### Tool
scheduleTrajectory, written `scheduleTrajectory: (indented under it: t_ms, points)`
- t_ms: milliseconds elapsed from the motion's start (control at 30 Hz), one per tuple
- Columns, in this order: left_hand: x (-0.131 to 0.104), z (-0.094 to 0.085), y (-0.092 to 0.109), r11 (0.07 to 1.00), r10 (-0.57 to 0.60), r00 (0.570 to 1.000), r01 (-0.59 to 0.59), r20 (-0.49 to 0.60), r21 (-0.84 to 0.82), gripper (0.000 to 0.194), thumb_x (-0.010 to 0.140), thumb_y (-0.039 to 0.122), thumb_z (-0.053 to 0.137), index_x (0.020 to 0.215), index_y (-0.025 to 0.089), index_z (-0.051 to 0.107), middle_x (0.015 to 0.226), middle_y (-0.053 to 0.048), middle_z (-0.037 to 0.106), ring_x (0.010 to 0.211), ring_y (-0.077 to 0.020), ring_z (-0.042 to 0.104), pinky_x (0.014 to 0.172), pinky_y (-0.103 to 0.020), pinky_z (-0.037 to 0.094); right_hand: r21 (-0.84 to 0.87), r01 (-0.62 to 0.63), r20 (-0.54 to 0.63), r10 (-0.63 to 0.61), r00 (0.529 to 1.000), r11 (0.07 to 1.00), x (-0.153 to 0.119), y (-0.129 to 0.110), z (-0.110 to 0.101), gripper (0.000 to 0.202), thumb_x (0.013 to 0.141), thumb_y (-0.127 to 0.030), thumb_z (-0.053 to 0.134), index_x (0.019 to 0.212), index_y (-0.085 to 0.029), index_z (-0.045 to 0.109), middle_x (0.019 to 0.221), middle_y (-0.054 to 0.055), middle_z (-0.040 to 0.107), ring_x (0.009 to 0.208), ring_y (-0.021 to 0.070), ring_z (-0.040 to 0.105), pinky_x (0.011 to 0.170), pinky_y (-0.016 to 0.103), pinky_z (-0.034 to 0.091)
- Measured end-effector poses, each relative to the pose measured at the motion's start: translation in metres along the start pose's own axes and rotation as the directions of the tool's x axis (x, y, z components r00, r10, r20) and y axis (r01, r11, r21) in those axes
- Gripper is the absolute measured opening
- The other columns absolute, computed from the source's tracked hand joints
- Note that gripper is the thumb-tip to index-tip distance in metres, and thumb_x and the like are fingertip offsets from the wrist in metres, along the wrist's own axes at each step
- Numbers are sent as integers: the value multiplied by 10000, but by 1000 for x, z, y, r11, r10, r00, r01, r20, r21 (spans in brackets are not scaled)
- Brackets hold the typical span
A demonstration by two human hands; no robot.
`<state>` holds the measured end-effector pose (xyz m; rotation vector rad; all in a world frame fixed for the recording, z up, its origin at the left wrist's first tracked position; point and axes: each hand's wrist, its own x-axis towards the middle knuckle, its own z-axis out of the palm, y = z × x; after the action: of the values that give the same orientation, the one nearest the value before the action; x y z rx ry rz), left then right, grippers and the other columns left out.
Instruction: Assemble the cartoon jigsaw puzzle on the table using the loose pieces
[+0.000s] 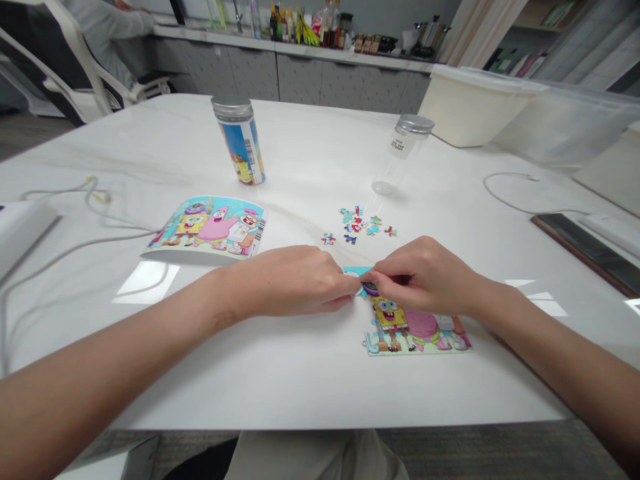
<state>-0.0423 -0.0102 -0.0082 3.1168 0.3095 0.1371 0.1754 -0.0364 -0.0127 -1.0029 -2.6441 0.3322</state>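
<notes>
A partly assembled jigsaw puzzle [423, 333] with yellow and pink cartoon figures lies flat near the table's front edge. My left hand [305, 280] is closed, its fingertips at the puzzle's upper left edge. My right hand [433, 277] reaches over the upper part, thumb and forefinger pinched at that same corner; the small piece between them is mostly hidden. Beyond the hands lie several loose puzzle pieces [374, 225]. A curved picture sheet [217, 229] showing the same figures sits left of them.
A picture-labelled jar [244, 150] and a clear jar [400, 157] stand farther back. Pale bins [470, 110] are at the right rear, a dark flat device [585, 250] on the right. Cables [65, 243] run along the left. A person sits at the back left.
</notes>
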Motion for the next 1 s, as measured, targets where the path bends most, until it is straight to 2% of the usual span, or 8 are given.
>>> scheduleTrajectory:
  t_ms: [300,367,433,500,600,700,833,1000]
  points:
    - [1,-1,0,1000,-5,1000,5,17,5,153,902,160,494,788,166,596,552,25,558,426,-93,385,437,-291,202,-13,-15,-66,15,998,1000,0,-4,-1,387,874,-210,455,489,-178,461,425,-52,348,412,73,261,441,249,229]
    - [0,-1,0,1000,-6,1000,6,20,1,157,899,157,496,775,169,592,556,25,558,434,-93,397,442,-287,217,-23,-119,-193,112,975,993,0,-5,-3,355,885,-213,449,545,-183,548,425,-44,400,409,81,292,451,250,261]
    - [0,-1,0,1000,-10,1000,10,28,-1,164,901,159,495,767,171,588,556,27,556,441,-92,407,446,-283,232,-31,-277,-307,255,917,960,1,-3,-4,288,893,-218,456,678,-184,644,457,-35,470,414,93,340,472,257,301]
    - [0,-1,0,1000,-15,999,15,33,0,167,903,160,493,766,170,588,556,27,557,442,-91,414,449,-282,237,-57,-397,-344,356,869,916,2,2,-2,209,884,-222,485,879,-180,690,575,-7,572,472,115,439,518,268,354]
    - [1,-2,1,1000,-21,999,21,51,-1,169,907,165,492,770,168,591,563,21,569,447,-94,429,456,-283,238,-135,-465,-318,406,857,875,2,14,4,285,878,-220,489,1114,-167,639,871,68,645,678,175,576,614,302,418]
    - [2,-2,1,1000,-21,997,21,70,3,174,912,174,492,770,167,592,568,17,577,453,-99,438,460,-289,236,-217,-539,-287,475,832,814,0,21,8,313,880,-253,488,1158,-158,596,1014,105,624,812,223,607,649,326,436]
    - [2,-2,1,1000,-17,998,16,61,16,180,912,173,487,767,171,594,564,20,576,449,-95,438,457,-294,227,-274,-636,-303,562,769,722,-3,23,9,308,863,-296,504,1133,-160,564,1048,108,617,883,259,607,646,342,436]
    - [1,-1,1,1000,-23,998,22,56,9,191,913,171,478,757,169,587,557,17,566,446,-96,431,455,-292,228,-299,-644,-261,589,765,704,-3,27,7,197,871,-320,474,975,-196,586,962,80,603,839,246,601,606,333,409]
